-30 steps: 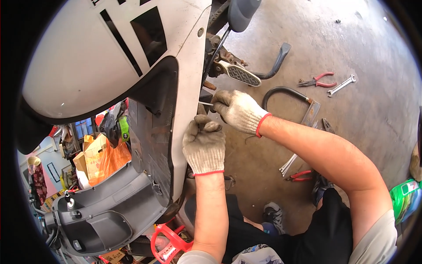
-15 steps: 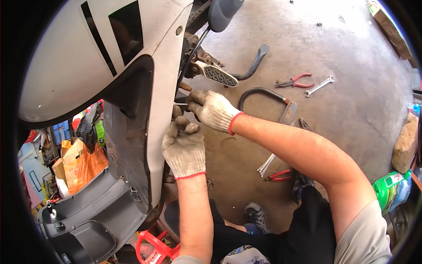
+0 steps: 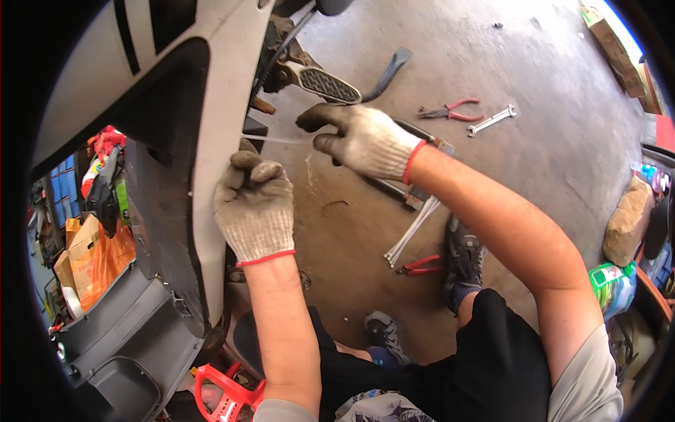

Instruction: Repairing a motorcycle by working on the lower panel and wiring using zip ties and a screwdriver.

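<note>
Scooter [image 3: 226,91] with white, black-striped body panel and dark grey plastic floor section, along the left of the view. Thin, pale, flexible-looking strip [image 3: 278,139] juts sideways from beside the panel's edge, its free end toward the right hand; outline blurred.

Left hand [image 3: 256,204], in off-white knit glove with grey coating and red cuff, just beside the panel edge, below the strip. Fingers loosely curled; cannot tell whether anything is held in them.

Right hand [image 3: 373,137], gloved to match, at the strip's far end. Thumb and forefinger parted with a clear gap; strip runs up to about the thumb, contact uncertain through blur. Above this hand: pale-edged foot pedal with dark patterned tread [image 3: 329,84] and black bent metal lever [image 3: 390,72].

On the grey-brown concrete floor [image 3: 351,271], right of scooter: red-handled, dark-nosed pliers [image 3: 453,111] near a silver double-ended wrench [image 3: 492,121]; black curved tubular frame [image 3: 410,129], partly hidden behind right hand; bundle of slim white ties [image 3: 409,235], partly under right forearm; second red-handled tool [image 3: 422,266] just below the bundle.
</note>
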